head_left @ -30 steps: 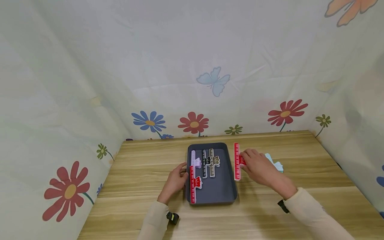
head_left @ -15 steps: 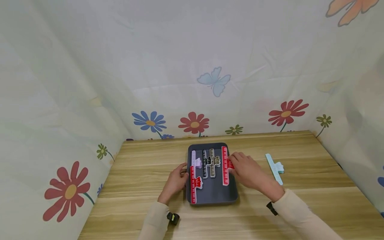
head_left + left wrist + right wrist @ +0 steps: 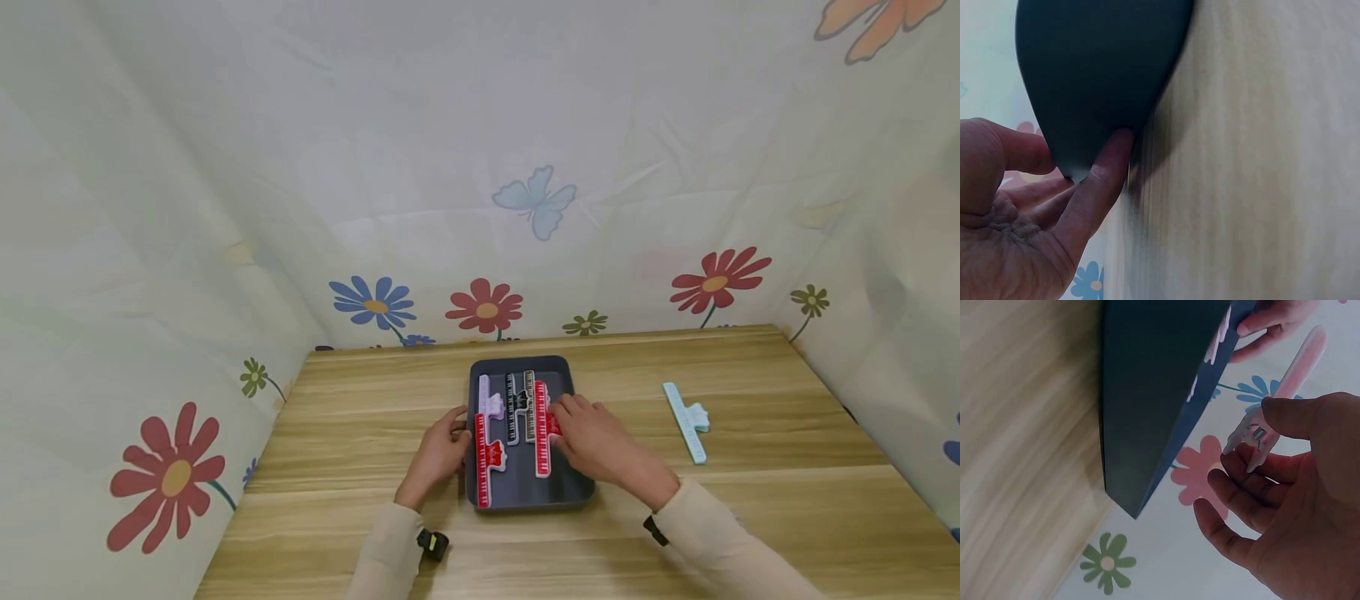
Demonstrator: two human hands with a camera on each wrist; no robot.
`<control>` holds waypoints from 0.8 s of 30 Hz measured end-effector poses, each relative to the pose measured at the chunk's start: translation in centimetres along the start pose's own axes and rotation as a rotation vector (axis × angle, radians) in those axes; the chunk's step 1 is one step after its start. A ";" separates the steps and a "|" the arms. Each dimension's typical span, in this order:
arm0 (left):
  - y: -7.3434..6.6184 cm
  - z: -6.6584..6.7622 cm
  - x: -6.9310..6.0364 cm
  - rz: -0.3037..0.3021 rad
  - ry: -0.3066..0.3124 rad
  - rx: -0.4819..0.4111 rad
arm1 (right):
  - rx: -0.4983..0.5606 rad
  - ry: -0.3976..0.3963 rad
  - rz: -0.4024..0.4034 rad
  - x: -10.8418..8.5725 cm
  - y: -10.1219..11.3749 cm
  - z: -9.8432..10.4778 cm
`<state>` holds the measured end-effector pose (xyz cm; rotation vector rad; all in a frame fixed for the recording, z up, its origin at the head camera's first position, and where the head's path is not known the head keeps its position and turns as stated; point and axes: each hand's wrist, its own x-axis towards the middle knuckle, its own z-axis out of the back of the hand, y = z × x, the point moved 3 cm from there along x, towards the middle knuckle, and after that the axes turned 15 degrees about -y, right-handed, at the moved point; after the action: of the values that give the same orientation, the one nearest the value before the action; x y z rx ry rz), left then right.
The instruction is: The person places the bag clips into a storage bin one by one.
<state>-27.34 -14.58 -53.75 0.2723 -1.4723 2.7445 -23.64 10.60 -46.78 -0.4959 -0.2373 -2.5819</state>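
Note:
My left hand (image 3: 441,450) grips the left edge of the dark grey tray (image 3: 528,498); in the left wrist view, thumb and fingers pinch the tray wall (image 3: 1097,69). Over the tray's right half, my right hand (image 3: 600,442) pinches a red piano-key-patterned clip (image 3: 542,450) by its handle. The right wrist view shows this clip (image 3: 1300,365) side-on, its spring visible, raised above the rim. It partly covers a gold-and-black clip (image 3: 529,408) in the head view. Also in the tray lie a black clip (image 3: 512,421), a lilac clip (image 3: 483,392) and another red clip (image 3: 482,475).
A light blue clip (image 3: 686,425) lies on the wooden table (image 3: 750,500), right of the tray. Behind the table hangs a white cloth (image 3: 420,167) printed with flowers and butterflies.
My right hand has carried the red clip leftward from beside the tray to over it. The light blue clip, earlier partly hidden by that hand, is uncovered. The left hand stays put.

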 end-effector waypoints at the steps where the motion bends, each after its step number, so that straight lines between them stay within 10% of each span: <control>1: 0.0 0.0 0.0 -0.001 0.001 0.001 | -0.001 0.005 -0.003 0.0 0.1 -0.3; 24: 0.3 -0.2 0.2 0.007 0.005 0.001 | 0.063 0.070 -0.035 0.2 2.9 -4.0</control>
<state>-27.55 -14.60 -54.10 0.2606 -1.4734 2.7489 -23.54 7.00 -50.22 -0.3810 -0.3044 -2.6110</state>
